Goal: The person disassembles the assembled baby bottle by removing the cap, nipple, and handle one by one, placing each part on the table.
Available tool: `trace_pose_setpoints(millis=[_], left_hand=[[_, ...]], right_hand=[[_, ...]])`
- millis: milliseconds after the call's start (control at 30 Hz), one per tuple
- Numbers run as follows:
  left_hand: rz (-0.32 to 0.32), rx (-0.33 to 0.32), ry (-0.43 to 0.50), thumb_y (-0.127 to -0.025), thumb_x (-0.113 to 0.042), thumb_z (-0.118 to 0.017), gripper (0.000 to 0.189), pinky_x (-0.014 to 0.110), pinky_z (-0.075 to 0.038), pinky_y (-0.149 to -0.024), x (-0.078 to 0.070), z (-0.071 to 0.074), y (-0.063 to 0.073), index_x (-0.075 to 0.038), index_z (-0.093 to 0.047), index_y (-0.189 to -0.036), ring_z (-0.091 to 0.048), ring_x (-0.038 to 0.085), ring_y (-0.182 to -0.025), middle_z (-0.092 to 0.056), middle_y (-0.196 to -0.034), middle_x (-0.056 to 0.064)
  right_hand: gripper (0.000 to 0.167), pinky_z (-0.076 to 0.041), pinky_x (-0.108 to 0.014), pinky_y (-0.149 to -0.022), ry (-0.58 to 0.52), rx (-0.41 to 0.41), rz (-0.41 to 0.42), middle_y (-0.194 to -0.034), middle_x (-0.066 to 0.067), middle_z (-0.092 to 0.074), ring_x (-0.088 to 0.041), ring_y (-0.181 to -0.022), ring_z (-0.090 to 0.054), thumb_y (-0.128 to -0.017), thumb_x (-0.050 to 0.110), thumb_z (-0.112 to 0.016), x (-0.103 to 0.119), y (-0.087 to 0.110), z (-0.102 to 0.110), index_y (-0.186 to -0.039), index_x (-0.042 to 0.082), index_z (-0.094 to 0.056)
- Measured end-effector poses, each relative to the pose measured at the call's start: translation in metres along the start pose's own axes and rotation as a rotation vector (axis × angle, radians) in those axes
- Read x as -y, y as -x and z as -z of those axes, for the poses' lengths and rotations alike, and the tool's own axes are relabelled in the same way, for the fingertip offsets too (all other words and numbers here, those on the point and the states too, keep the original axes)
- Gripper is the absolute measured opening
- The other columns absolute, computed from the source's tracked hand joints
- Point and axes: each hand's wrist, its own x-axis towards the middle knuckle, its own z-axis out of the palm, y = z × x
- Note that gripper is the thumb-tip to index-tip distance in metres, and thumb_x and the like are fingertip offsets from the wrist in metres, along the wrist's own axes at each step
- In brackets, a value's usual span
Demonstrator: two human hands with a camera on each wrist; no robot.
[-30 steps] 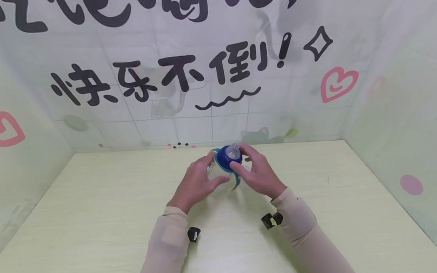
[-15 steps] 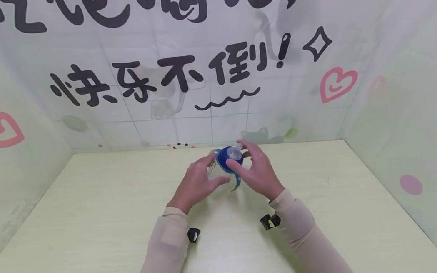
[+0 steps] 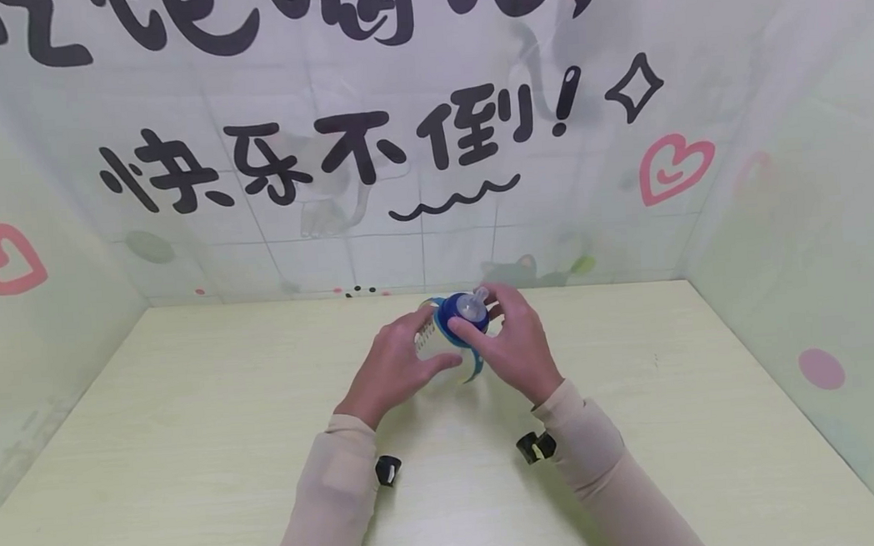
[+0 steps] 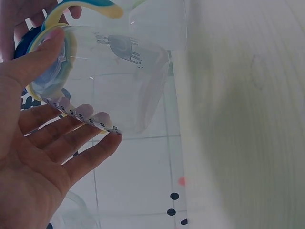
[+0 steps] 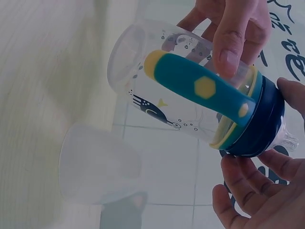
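Baby bottle (image 3: 437, 341) sits tilted between both hands over the far part of the table (image 3: 193, 455), its teat (image 3: 472, 307) leaning right; on my head feed, the right hand (image 3: 520, 343) has crept round the dark-blue collar (image 3: 447, 309) over the last second, thumb sliding leftward and wrist drawing inward, while the left hand (image 3: 390, 363) has barely stirred; I read that as a turning effort at the collar with the body braced; on the left wrist feed, that hand grasps the body, thumb on one side, fingers along the printed scale (image 4: 78, 116); a translucent cup-like piece (image 4: 159, 24) shows past the bottle; on the right wrist feed, thumb and fingertips grasp the collar from opposite sides, beside a turquoise handle (image 5: 183, 78); the collar looks seated, though I cannot tell whether it has loosened
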Motion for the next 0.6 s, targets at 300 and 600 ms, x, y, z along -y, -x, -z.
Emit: trace_pose_setpoints(millis=[300, 600], left_hand=[[0.010, 0.005, 0.002, -0.083, -0.033, -0.082, 0.067, 0.037, -0.056, -0.080, -0.0014, 0.0008, 0.0005, -0.009, -0.055, -0.139, -0.064, 0.028, -0.096, -0.067, -0.118, 0.008], [-0.013, -0.002, 0.010, -0.082, -0.029, -0.084, 0.065, 0.035, -0.055, -0.079, 0.0010, 0.0012, 0.0003, -0.010, -0.056, -0.138, -0.062, 0.019, -0.092, -0.067, -0.113, 0.005]], right_hand=[[0.041, -0.049, -0.034, -0.071, 0.000, -0.001, 0.018, -0.110, -0.009, -0.063, -0.024, -0.097, -0.059, -0.087, 0.030, -0.078, -0.0001, 0.0010, -0.0001, -0.114, 0.004, -0.062], [0.043, -0.046, -0.039, -0.081, -0.063, 0.055, 0.078, -0.118, -0.012, -0.063, -0.026, -0.102, -0.057, -0.088, 0.018, -0.076, -0.0037, 0.0003, 0.0021, -0.125, 0.002, -0.060]])
